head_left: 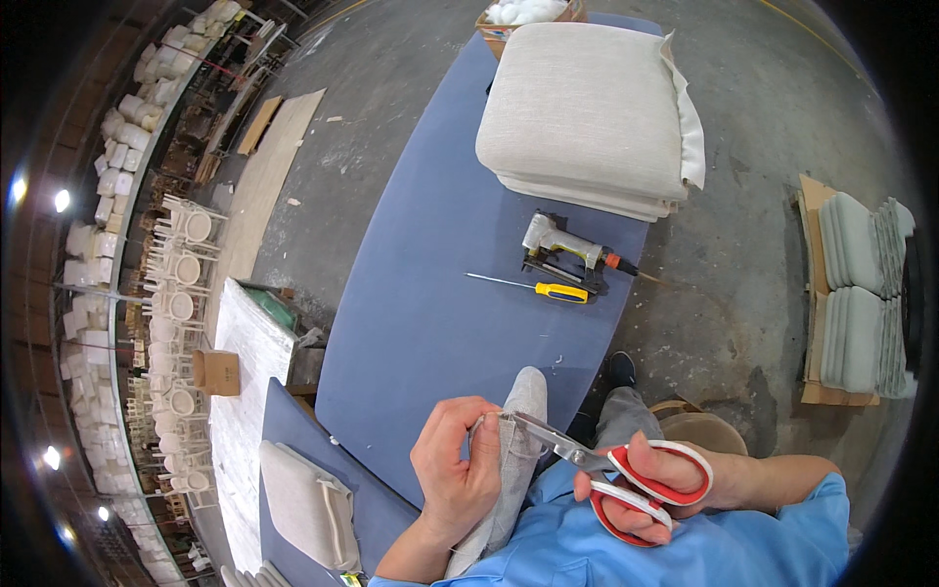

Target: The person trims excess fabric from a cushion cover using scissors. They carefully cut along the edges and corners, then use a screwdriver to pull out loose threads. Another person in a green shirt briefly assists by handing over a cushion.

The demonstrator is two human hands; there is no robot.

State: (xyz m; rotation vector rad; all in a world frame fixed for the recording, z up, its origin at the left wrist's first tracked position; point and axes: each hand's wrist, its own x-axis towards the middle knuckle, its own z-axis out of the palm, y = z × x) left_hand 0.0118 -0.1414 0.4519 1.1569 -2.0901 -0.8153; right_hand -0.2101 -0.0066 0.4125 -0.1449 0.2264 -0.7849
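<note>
A light grey fabric seat cushion (526, 396) stands on edge against my body at the near side of the blue table. My left hand (456, 460) pinches a bit of its cloth edge between thumb and fingers. Scissors (558, 445) with red and white handles are in my right hand (650, 479), fingers through the loops. Their blade tips reach the pinched cloth beside my left thumb. Farther up the table lie a yellow-handled screwdriver (560, 293) and a silver and black staple gun (567, 245) with an orange hose fitting.
A stack of off-white cushions (587, 108) covers the table's far right, with a box of white stuffing (528, 14) behind. Another cushion (308, 504) lies on a lower blue surface at left. Cushion piles (851, 293) stand on cardboard at right. A stool (704, 430) is near my leg.
</note>
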